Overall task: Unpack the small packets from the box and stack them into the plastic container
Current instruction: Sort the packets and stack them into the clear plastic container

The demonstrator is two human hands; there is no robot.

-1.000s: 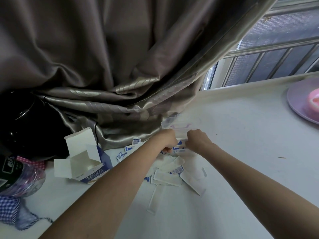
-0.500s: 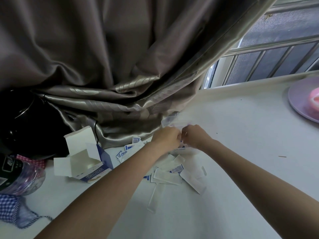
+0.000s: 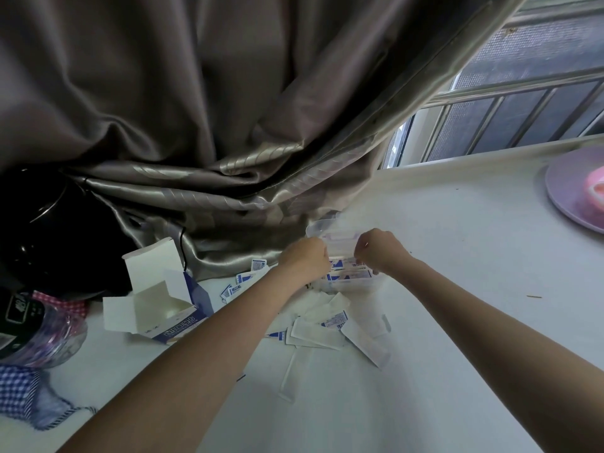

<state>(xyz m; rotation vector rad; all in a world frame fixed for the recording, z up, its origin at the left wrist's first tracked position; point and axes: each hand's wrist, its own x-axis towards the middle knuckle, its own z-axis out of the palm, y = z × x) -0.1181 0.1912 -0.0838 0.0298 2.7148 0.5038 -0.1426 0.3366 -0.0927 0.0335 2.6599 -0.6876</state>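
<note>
My left hand (image 3: 305, 256) is curled into a loose fist at the left rim of the clear plastic container (image 3: 340, 238), fingers tucked under; I cannot tell whether they pinch a packet. My right hand (image 3: 379, 248) is curled the same way at the container's right rim, knuckles up, and its grip is just as hidden from me. Between my two hands, blue-and-white packets in the container (image 3: 348, 273) lie flat in a layer near its front wall. The container's open lid stands up at the back, touching the curtain (image 3: 196, 109).

Just in front of the container, under and between my forearms, loose packets (image 3: 327, 328) lie scattered on the white counter (image 3: 457, 256), some face down and plain white, some overlapping. A few more packets (image 3: 243, 282) lie to the left, near the curtain's hem. Further left the opened box (image 3: 157, 295) rests on its side with flaps spread. At the far right edge a purple plate (image 3: 572, 191) sits well apart from everything.
</note>
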